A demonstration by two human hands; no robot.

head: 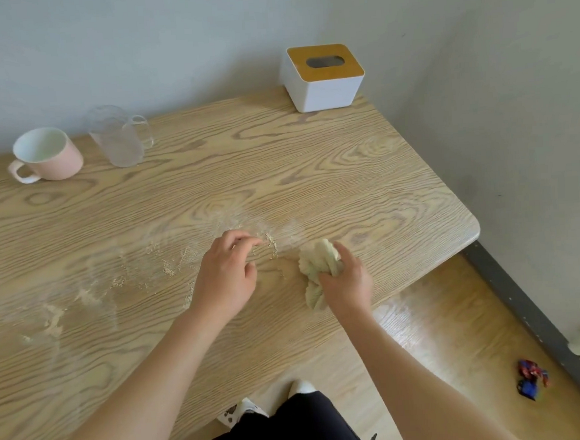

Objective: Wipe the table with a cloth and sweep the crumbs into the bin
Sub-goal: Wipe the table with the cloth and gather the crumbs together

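Note:
A wooden table carries pale crumbs scattered in smears across its middle and left. A small line of crumbs lies just past my left fingertips. My left hand rests on the table with its fingers loosely curled and nothing in it. My right hand grips a crumpled pale green cloth, pressed on the table near the front right edge. No bin is in view.
At the back left stand a pink mug and a clear measuring jug. A white tissue box with a wooden lid sits at the back right corner. On the floor lies a coloured wrapper.

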